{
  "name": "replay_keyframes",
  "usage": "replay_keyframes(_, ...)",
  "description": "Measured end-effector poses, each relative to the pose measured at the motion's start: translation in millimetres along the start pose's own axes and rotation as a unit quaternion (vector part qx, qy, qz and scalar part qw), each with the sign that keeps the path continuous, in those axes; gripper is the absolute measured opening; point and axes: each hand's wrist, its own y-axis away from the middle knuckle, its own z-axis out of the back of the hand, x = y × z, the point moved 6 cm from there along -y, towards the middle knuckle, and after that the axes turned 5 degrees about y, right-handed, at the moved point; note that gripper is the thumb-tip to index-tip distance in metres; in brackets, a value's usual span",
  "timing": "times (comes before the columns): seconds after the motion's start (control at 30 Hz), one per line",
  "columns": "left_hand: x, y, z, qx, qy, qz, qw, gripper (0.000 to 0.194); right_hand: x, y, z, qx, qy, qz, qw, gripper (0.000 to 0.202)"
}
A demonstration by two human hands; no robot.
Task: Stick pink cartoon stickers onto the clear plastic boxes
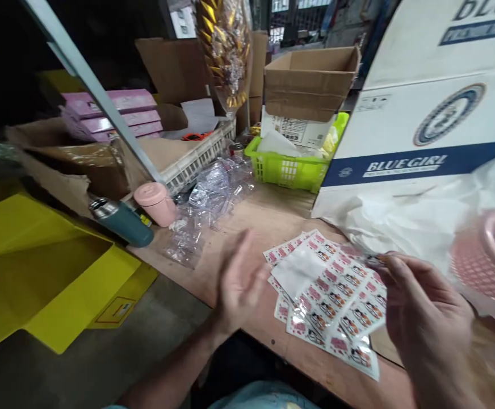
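Sheets of printed stickers lie fanned and overlapping on the wooden table, with a blank white paper on top of them. My left hand hovers over the table to the left of the sheets, its fingers apart and blurred, nothing in it. Over the right edge of the sheets, my right hand pinches a small, partly clear piece between thumb and index finger; its details are blurred.
Clear plastic packaging, a pink cup and a teal bottle line the left side. A green basket stands behind. White wrapping and a pink basket are at right, a yellow box at far left.
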Motion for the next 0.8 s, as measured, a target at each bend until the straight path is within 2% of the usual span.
replay_keyframes(0.03, -5.5, -0.1, 41.0, -0.091, -0.104, -0.077, 0.987, 0.071, -4.8, -0.5, -3.0, 0.001, -0.03, -0.037, 0.999, 0.016)
replay_keyframes(0.07, -7.4, 1.8, 78.7, -0.169, -0.201, -0.129, 0.956, 0.08, -9.1, -0.1, -7.8, 0.008, -0.048, -0.072, 0.996, 0.019)
replay_keyframes(0.1, -4.0, 3.3, 110.2, -0.22, -0.281, -0.151, 0.922, 0.092, -12.0, 1.2, -14.3, 0.018, -0.06, -0.099, 0.993, 0.022)
replay_keyframes(0.13, 5.5, 2.7, 133.8, -0.235, -0.341, -0.138, 0.9, 0.1, -13.5, 3.3, -23.0, 0.039, -0.067, -0.115, 0.99, 0.023)
replay_keyframes(0.17, 19.2, 1.0, 148.7, -0.218, -0.373, -0.107, 0.895, 0.1, -13.8, 5.9, -32.1, 0.055, -0.072, -0.121, 0.988, 0.024)
replay_keyframes(0.2, 34.7, -0.3, 154.9, -0.188, -0.384, -0.067, 0.901, 0.096, -13.3, 8.9, -41.3, 0.07, -0.075, -0.122, 0.987, 0.024)
replay_keyframes(0.27, 62.0, 0.5, 142.8, -0.121, -0.375, 0.012, 0.919, 0.093, -10.8, 14.5, -57.8, 0.093, -0.075, -0.113, 0.986, 0.025)
replay_keyframes(0.33, 75.8, 2.7, 111.9, -0.086, -0.365, 0.065, 0.925, 0.105, -7.1, 18.4, -68.3, 0.105, -0.062, -0.096, 0.988, 0.025)
replay_keyframes(0.43, 71.5, 0.5, 66.1, -0.079, -0.355, 0.065, 0.929, 0.115, -1.3, 20.3, -70.8, 0.105, -0.048, -0.063, 0.991, 0.022)
replay_keyframes(0.5, 64.5, -2.1, 47.6, -0.073, -0.349, 0.041, 0.933, 0.117, -0.4, 21.1, -67.5, 0.106, -0.044, -0.054, 0.992, 0.02)
replay_keyframes(0.63, 64.3, 0.6, 31.1, -0.029, -0.332, 0.007, 0.943, 0.129, -3.8, 25.6, -64.1, 0.127, -0.022, -0.047, 0.991, 0.023)
replay_keyframes(0.73, 67.2, 8.3, 19.4, 0.052, -0.32, -0.028, 0.945, 0.137, -6.3, 32.3, -74.2, 0.174, 0.028, -0.002, 0.984, 0.049)
replay_keyframes(0.8, 64.4, 13.0, 17.0, 0.072, -0.319, -0.053, 0.943, 0.137, -9.0, 38.0, -87.3, 0.221, 0.088, 0.055, 0.97, 0.072)
